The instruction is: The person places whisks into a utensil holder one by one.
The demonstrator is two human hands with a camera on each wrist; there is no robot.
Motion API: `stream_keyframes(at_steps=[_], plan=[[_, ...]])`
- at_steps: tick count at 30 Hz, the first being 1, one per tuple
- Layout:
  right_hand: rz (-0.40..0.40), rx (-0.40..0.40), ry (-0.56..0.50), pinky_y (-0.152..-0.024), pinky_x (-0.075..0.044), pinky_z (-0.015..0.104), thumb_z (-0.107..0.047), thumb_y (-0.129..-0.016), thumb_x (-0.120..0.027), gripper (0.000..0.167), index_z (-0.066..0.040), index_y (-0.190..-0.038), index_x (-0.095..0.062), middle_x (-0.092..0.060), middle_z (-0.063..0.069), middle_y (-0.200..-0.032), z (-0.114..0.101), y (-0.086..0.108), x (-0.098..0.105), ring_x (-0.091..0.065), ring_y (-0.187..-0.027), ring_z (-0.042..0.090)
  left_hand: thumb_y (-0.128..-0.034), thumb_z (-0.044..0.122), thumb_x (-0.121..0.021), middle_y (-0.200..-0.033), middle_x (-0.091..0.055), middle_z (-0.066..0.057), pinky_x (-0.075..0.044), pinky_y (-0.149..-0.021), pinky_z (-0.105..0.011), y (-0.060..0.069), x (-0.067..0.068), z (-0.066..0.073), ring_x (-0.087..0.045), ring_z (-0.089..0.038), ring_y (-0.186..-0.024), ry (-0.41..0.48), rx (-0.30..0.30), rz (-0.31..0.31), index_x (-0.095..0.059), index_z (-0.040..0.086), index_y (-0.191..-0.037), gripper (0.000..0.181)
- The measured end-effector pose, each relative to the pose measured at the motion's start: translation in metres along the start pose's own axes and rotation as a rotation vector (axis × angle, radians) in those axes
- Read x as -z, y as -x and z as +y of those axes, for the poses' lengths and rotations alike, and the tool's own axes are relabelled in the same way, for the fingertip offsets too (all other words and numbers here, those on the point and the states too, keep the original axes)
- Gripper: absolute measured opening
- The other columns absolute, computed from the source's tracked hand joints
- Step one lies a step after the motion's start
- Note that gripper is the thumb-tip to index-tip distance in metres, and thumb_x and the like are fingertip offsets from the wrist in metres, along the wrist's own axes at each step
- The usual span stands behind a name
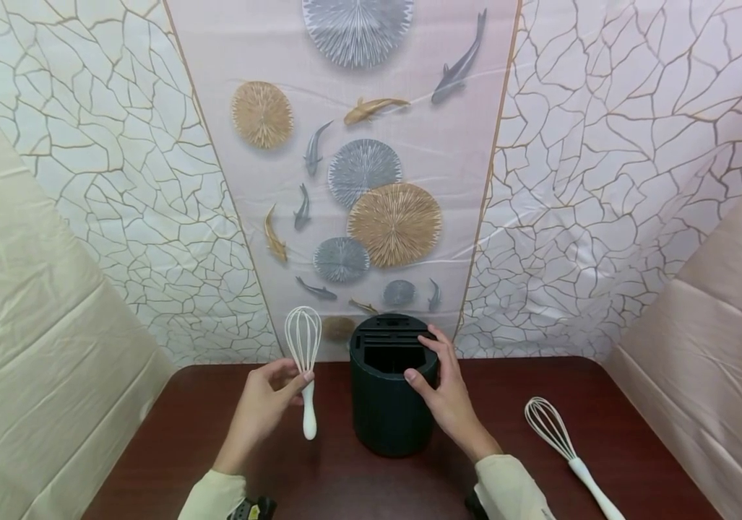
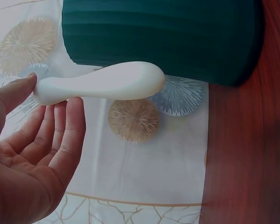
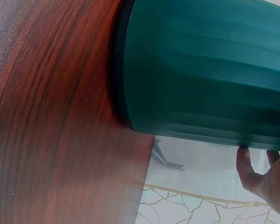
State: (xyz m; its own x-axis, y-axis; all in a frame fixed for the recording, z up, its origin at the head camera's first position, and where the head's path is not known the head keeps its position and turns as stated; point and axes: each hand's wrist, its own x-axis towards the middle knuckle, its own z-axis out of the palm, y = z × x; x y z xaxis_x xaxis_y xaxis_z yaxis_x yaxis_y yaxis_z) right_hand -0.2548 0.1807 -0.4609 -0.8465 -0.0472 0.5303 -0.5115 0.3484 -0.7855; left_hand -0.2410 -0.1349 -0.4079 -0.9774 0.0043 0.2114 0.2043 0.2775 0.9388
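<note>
You stand your dark green holder (image 1: 391, 415) upright on a reddish-brown, wood-grained surface (image 1: 338, 480), its round top cut with narrow slots toward the back and a wider opening toward the front; to the left of the holder, and apart from it in the head view, you raise a white whisk (image 1: 308, 401) in your left hand (image 1: 269, 397), thumb and fingers clamped on it just where the wires meet the handle; the whisk is nearly upright, its wire loops on top and its smooth, rounded handle pointing down, the handle's end clear of the surface.

On the right of the holder, your right hand (image 1: 445, 393) grips the rim, the thumb at the front edge and the fingers set apart from it around the right and back of the top; the right wrist view shows fingertips against the ribbed green wall; farther right of the holder, a second whisk (image 1: 576, 466) lies flat, wires angled toward the back and white handle running toward the near side.

Behind the holder hangs a pale patterned backdrop (image 1: 169, 180), printed with fish, round gold and grey motifs and branching gold lines; cream sleeves (image 1: 510, 487) cover your forearms in front of the holder.
</note>
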Motion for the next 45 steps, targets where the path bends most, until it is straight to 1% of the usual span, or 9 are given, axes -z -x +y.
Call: stream_keyframes(at_steps=[5,12,14,21,28,33,37,38,45], plan=[[0.007,0.01,-0.007,-0.118,-0.018,0.076,-0.021,-0.101,-0.072,0.062,-0.023,-0.156,-0.046,-0.022,0.003,-0.174,-0.001,0.0,0.0,-0.022,-0.158,0.033,-0.0962,0.011,-0.079,-0.102,-0.077,-0.014,-0.064,-0.071,-0.036,-0.002,-0.003,0.008,-0.074,-0.021,-0.085,0.007,-0.01,-0.005,-0.076,-0.002,-0.115,0.023],[0.013,0.023,-0.021,-0.116,-0.019,0.078,-0.018,-0.098,-0.075,0.065,-0.018,-0.156,-0.046,-0.023,0.007,-0.173,-0.002,0.0,0.0,-0.022,-0.158,0.036,-0.0959,0.014,-0.08,-0.104,-0.077,-0.014,-0.063,-0.073,-0.033,-0.003,-0.005,0.021,-0.074,-0.022,-0.086,0.013,-0.037,-0.017,-0.076,0.002,-0.115,0.023],[0.012,0.018,-0.018,-0.116,-0.019,0.077,-0.018,-0.098,-0.075,0.064,-0.02,-0.156,-0.046,-0.023,0.006,-0.173,-0.003,0.0,-0.001,-0.022,-0.158,0.035,-0.0957,0.015,-0.08,-0.104,-0.077,-0.013,-0.063,-0.073,-0.032,-0.003,-0.005,0.025,-0.073,-0.023,-0.086,0.011,-0.043,-0.019,-0.076,0.003,-0.115,0.023],[0.005,-0.005,-0.02,-0.118,-0.016,0.077,-0.022,-0.101,-0.072,0.06,-0.024,-0.155,-0.047,-0.023,0.001,-0.173,-0.003,0.0,0.0,-0.022,-0.158,0.032,-0.0957,0.014,-0.08,-0.106,-0.076,-0.013,-0.064,-0.078,-0.037,-0.005,-0.007,0.039,-0.073,-0.024,-0.093,0.036,-0.048,-0.03,-0.075,0.003,-0.119,0.027],[0.006,-0.006,-0.014,-0.119,-0.016,0.077,-0.022,-0.1,-0.073,0.06,-0.023,-0.155,-0.047,-0.023,0.002,-0.173,-0.004,0.001,0.0,-0.023,-0.158,0.033,-0.0967,0.016,-0.079,-0.108,-0.075,-0.014,-0.063,-0.077,-0.031,-0.008,-0.009,0.056,-0.074,-0.024,-0.095,0.046,-0.065,-0.047,-0.074,0.003,-0.123,0.03],[-0.001,-0.011,-0.007,-0.119,-0.017,0.077,-0.024,-0.101,-0.072,0.06,-0.024,-0.156,-0.046,-0.022,0.004,-0.174,-0.002,0.001,-0.001,-0.022,-0.158,0.033,-0.0961,0.015,-0.08,-0.113,-0.074,-0.015,-0.063,-0.08,-0.037,-0.011,-0.01,0.066,-0.072,-0.024,-0.098,0.089,-0.055,-0.072,-0.073,0.003,-0.125,0.032],[0.002,-0.016,0.005,-0.119,-0.017,0.075,-0.025,-0.101,-0.072,0.06,-0.026,-0.156,-0.046,-0.022,0.001,-0.174,-0.001,0.0,-0.001,-0.022,-0.158,0.031,-0.0958,0.017,-0.08,-0.115,-0.074,-0.013,-0.063,-0.082,-0.037,-0.013,-0.011,0.075,-0.071,-0.024,-0.101,0.093,-0.057,-0.084,-0.073,0.005,-0.126,0.033],[0.004,-0.017,0.007,-0.119,-0.017,0.075,-0.025,-0.101,-0.072,0.06,-0.026,-0.156,-0.046,-0.022,0.001,-0.173,-0.001,0.0,-0.001,-0.022,-0.158,0.03,-0.0959,0.017,-0.08,-0.115,-0.074,-0.013,-0.063,-0.083,-0.038,-0.014,-0.012,0.077,-0.071,-0.024,-0.101,0.094,-0.061,-0.088,-0.073,0.005,-0.126,0.033],[0.002,-0.014,0.006,-0.119,-0.017,0.076,-0.026,-0.101,-0.072,0.061,-0.027,-0.156,-0.046,-0.022,0.001,-0.174,-0.002,0.0,0.0,-0.023,-0.157,0.031,-0.0973,0.018,-0.079,-0.115,-0.076,-0.013,-0.063,-0.083,-0.034,-0.021,-0.018,0.092,-0.071,-0.024,-0.1,0.086,-0.109,-0.101,-0.074,0.004,-0.127,0.033]])
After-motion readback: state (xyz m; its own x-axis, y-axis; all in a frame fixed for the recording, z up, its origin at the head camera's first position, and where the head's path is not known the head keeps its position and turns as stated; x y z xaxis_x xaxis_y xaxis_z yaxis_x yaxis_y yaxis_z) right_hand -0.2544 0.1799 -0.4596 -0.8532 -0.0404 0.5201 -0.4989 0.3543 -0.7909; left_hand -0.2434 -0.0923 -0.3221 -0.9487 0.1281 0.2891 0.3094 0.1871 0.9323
